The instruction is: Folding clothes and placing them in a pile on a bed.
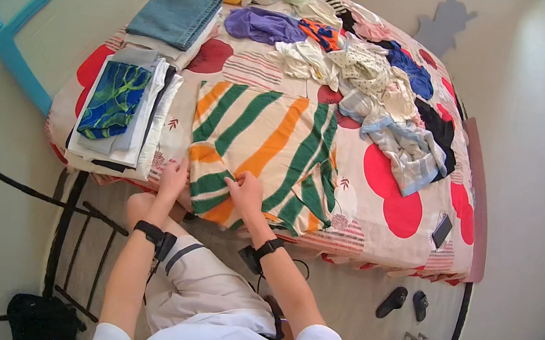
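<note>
A cream T-shirt with green and orange stripes lies spread flat near the front edge of the bed, its sleeves folded in at the lower corners. My right hand pinches the cloth on its lower left part, beside a sleeve. At the shirt's left edge, my left hand is closed, fingertips against the border of the cloth; its grip is partly hidden. Left of it stands a stack of folded clothes topped by blue-green patterned swim shorts. Folded jeans top another pile farther back.
Loose clothes lie heaped across the far and right side, among them a purple garment, a blue one and a pale plaid one. A dark phone rests at the bed's right. Black slippers are on the floor.
</note>
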Demonstrator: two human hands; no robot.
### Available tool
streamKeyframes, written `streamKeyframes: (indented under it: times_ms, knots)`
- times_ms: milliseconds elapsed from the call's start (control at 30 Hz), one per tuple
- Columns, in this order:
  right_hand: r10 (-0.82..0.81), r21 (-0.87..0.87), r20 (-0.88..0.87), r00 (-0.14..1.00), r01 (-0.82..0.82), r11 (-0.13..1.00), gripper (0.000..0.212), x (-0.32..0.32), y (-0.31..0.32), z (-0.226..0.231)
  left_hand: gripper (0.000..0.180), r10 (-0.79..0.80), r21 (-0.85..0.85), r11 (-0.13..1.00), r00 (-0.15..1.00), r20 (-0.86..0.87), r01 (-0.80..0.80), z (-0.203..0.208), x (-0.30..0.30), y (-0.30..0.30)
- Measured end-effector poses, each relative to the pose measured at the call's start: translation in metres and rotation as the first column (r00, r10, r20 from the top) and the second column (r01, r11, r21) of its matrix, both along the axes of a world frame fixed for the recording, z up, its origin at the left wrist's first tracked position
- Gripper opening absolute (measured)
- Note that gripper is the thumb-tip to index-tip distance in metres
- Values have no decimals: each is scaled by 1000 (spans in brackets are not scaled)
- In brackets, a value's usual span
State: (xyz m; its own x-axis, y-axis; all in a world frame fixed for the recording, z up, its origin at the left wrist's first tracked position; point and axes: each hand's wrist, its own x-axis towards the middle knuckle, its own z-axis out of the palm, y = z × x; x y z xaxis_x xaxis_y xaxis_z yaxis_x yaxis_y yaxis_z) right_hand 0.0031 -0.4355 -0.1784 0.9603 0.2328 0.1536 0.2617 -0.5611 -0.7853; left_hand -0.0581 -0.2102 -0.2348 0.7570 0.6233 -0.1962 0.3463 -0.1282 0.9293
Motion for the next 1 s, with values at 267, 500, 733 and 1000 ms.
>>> streamKeyframes:
  times_ms: [267, 500, 733, 1000]
  knots:
    - [58, 33, -8, 998, -57, 998, 22, -4, -3, -11, 55, -55, 228, 969, 984, -169, 93, 40, 45, 9]
    - [113, 180, -70, 991, -99, 979, 19, -14, -4, 8, 57, 84, 216, 974, 995, -45, -72, 31, 33, 10]
    - [-342, 168, 112, 933, 322, 932, 23, -22, -125, 35, 46, -156, -194, 976, 945, -287, 103, 47, -20, -16]
    - [-640, 69, -82, 764, 645, 761, 39, -4, -222, 5, 31, -275, -273, 941, 922, -274, 200, 59, -55, -42]
